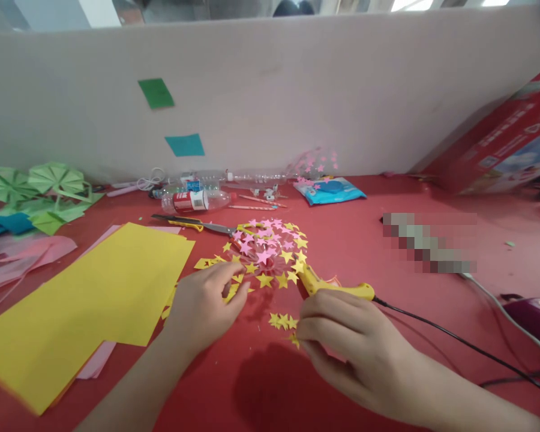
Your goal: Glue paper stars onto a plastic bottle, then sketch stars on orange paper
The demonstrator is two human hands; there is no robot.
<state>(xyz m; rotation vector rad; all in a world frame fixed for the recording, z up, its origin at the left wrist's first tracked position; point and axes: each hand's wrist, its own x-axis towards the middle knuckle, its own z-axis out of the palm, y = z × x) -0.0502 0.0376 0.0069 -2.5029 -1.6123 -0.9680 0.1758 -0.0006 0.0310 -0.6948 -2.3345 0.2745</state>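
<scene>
My left hand (209, 303) is beside a clear plastic bottle piece (270, 264) covered in pink and yellow stars. Its thumb and index finger are apart, with yellow star pieces showing in the gap. My right hand (342, 342) is closed, its fingertips pinched at a small yellow paper star (294, 340); the grip is partly hidden. More loose yellow stars (282, 321) lie just beyond those fingertips. Behind my right hand lies a yellow glue gun (337, 289) with a black cord, its front end close to the starred piece.
Yellow paper sheets (90, 300) lie at left over pink ones. Scissors (216, 228) and a cutter (177, 221) lie beyond my left hand. Plastic bottles (191, 201) and a blue wipes packet (330, 191) line the white partition (261, 90). A power strip (427, 243) is at right.
</scene>
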